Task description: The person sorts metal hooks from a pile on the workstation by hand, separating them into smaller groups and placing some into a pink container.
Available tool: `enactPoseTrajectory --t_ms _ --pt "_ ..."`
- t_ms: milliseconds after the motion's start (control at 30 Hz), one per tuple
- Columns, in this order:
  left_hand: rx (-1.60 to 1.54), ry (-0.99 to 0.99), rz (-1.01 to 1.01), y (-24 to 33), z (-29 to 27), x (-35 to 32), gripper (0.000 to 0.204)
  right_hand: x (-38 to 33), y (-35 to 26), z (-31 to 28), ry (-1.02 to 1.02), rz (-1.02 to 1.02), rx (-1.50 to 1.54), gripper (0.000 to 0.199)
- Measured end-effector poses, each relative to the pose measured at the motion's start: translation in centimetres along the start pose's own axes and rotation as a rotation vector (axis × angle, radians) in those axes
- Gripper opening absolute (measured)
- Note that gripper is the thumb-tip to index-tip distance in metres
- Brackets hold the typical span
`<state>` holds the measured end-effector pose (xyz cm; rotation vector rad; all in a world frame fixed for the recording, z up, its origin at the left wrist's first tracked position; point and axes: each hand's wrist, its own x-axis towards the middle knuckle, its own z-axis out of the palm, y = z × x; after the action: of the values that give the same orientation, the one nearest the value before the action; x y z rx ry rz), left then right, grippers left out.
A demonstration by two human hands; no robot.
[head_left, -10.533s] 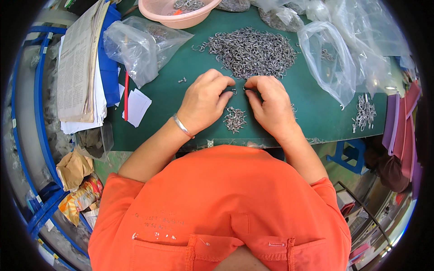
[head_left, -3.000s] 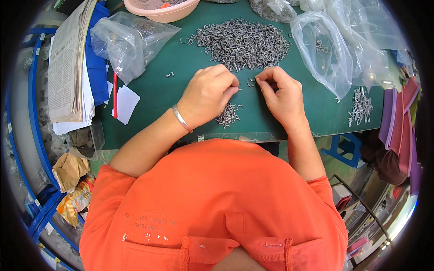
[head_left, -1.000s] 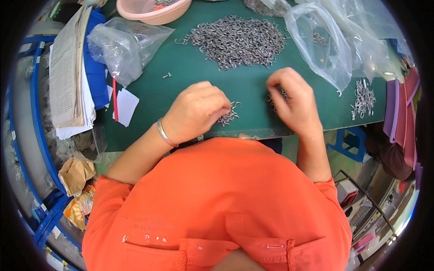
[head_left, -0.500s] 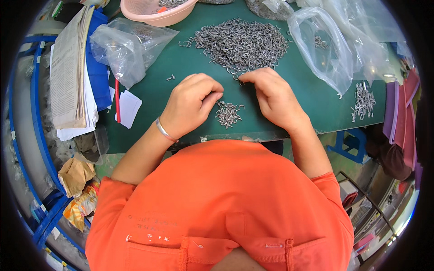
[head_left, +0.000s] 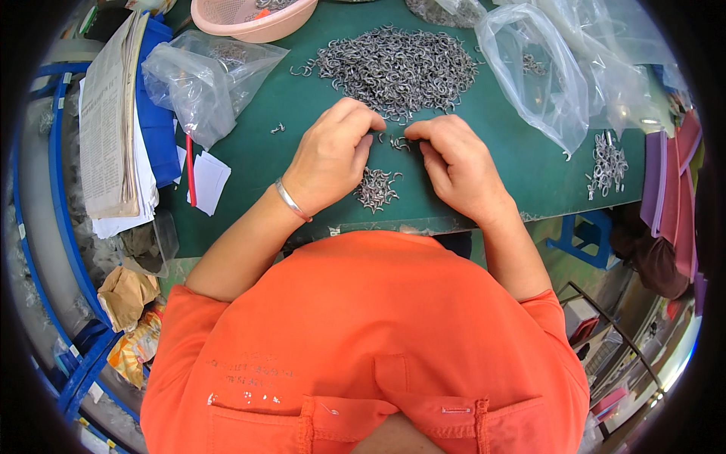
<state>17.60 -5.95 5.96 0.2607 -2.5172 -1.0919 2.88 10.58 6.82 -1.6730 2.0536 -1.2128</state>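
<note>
Small curved grey metal hooks form a large heap (head_left: 397,68) at the table's far middle and a small pile (head_left: 376,189) near the front edge. Between them, a few loose hooks (head_left: 399,142) lie by my fingertips. My left hand (head_left: 333,151), with a silver bangle at the wrist, is closed, thumb close to the bent forefinger; a single hook shows beside its tip. What it grips, if anything, is hidden. Facing it, my right hand (head_left: 461,163) has its forefinger reaching to the loose hooks, the thumb apart from it.
A pink basket (head_left: 261,26) stands at the far left, above a clear plastic bag (head_left: 200,87). Newspapers (head_left: 113,121) are stacked at the left edge beside a red pen (head_left: 190,170). On the right are another open plastic bag (head_left: 529,76) and a small heap of metal pieces (head_left: 606,163).
My left hand has moved slightly forward, toward the large heap. Loose hooks now show between my fingertips, nearer me than the heap. My right hand has hardly moved.
</note>
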Motion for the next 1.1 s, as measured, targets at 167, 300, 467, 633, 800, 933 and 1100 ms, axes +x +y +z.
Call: enactPoseTrajectory --t_ms 167,300,467,633,800,933,1100 --pt "0.011 -0.013 -0.029 0.3 -0.2 -0.2 0.018 0.1 0.0 0.0 0.069 0.068 -0.034 0.021" --pt "0.062 -0.01 0.025 0.3 0.3 0.0 0.019 0.1 -0.1 0.5 0.063 0.048 -0.032 0.02" --pt "0.083 -0.027 0.058 -0.2 0.3 -0.1 0.019 -0.2 0.3 0.4 0.037 0.049 -0.108 0.019" --pt "0.055 -0.01 0.029 0.8 0.4 0.2 0.015 0.1 -0.1 0.6 0.057 -0.003 -0.065 0.018" --pt "0.118 -0.016 0.087 0.1 1.0 0.2 0.012 0.3 -0.1 1.4 0.027 -0.037 -0.114 0.018" --pt "0.08 0.038 0.045 -0.1 0.6 -0.1 0.013 0.4 0.0 1.2 0.07 -0.01 -0.105 0.018" --pt "0.044 0.09 -0.02 -0.3 0.1 -0.1 0.012 0.8 -0.4 1.8 0.114 -0.029 -0.063 0.018"
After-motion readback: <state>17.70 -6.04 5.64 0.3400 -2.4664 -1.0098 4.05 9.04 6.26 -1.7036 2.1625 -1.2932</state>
